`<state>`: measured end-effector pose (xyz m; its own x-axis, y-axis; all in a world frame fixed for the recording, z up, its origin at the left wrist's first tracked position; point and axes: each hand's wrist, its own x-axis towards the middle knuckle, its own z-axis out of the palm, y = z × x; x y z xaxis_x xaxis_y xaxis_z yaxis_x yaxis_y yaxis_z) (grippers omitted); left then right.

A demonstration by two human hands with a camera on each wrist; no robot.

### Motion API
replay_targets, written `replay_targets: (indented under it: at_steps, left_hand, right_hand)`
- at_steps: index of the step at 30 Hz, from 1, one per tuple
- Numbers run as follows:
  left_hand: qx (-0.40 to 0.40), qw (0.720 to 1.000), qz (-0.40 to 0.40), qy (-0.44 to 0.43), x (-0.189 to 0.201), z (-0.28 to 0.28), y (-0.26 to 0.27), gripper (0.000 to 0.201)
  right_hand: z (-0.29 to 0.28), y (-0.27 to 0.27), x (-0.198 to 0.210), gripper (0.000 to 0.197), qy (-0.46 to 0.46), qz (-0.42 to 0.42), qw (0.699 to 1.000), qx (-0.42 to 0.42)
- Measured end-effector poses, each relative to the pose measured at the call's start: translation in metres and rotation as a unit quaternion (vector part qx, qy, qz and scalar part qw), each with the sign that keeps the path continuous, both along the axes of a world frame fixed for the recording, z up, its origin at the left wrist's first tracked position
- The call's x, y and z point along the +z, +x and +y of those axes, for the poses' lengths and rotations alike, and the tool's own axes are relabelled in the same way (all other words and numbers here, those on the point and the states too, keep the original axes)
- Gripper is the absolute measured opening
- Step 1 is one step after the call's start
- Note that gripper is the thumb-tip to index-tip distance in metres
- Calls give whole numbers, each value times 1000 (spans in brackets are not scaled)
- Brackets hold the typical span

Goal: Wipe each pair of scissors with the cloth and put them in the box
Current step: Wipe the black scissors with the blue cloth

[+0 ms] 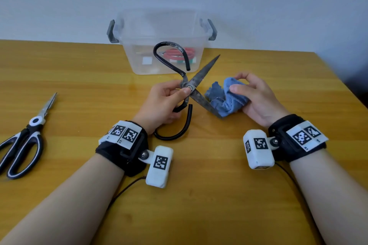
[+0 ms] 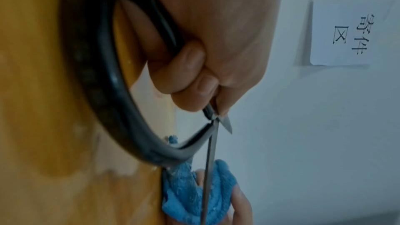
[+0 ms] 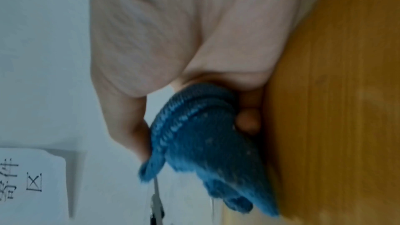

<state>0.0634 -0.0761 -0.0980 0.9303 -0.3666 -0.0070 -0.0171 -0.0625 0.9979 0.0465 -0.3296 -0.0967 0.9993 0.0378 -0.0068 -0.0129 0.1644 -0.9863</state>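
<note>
My left hand pinches the old iron scissors near the pivot, blades spread wide apart over the table. Their black looped handles curve toward my wrist and up toward the box. In the left wrist view my left hand curls round the handle of the scissors. My right hand grips the bunched blue cloth against the lower blade; the blade's near end is hidden by the cloth. The cloth fills my right hand. A black-and-white pair of scissors lies shut at the left.
The clear plastic box with grey latches stands at the back of the wooden table, holding a red-handled item. A paper sign hangs on the wall. Cables trail from both wrist cameras.
</note>
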Motion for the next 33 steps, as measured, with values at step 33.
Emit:
replay_targets:
  at_steps: [33]
  left_hand:
    - [-15, 993, -71, 96, -11, -60, -7, 21]
  right_hand:
    - [11, 2, -24, 38, -182, -121, 964, -153]
